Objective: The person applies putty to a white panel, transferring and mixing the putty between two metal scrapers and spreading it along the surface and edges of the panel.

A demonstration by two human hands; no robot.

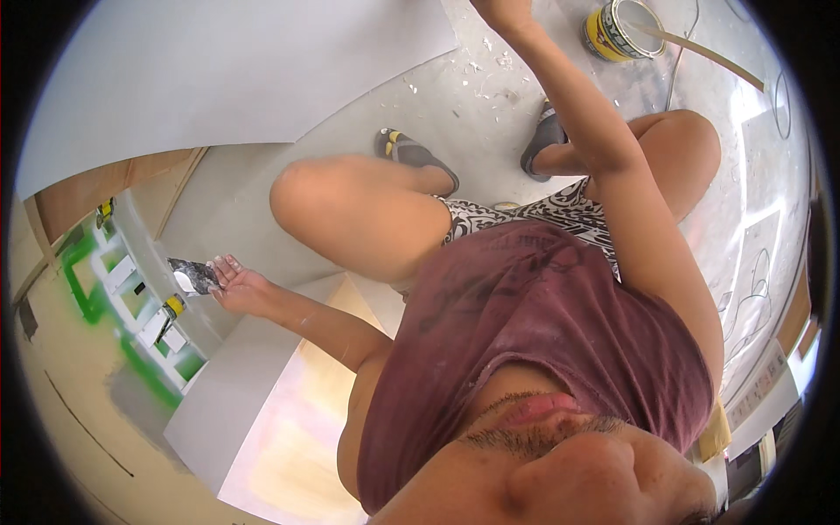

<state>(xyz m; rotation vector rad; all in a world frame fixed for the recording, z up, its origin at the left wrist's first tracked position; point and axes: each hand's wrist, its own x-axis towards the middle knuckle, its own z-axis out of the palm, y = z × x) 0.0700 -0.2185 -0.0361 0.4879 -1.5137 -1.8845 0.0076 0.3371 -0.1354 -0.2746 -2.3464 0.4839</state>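
My left hand [238, 286] is held out at the left. It grips a dark flat plate [191, 275] bearing a dab of white paste, with the fingertips along its edge. My right arm reaches up to the top edge of the view. Only the wrist and part of my right hand [505, 10] show there; its fingers are cut off, so whether they hold anything is hidden. A large smooth white panel [236, 79] fills the upper left, beside my right hand.
A yellow and black can [604, 37] stands at the upper right with a wooden stick [709, 57] across it. White flakes litter the grey floor [490, 96]. A board with green paint marks [144, 306] and a pale panel [232, 398] are at the left. Cables [757, 289] lie at the right.
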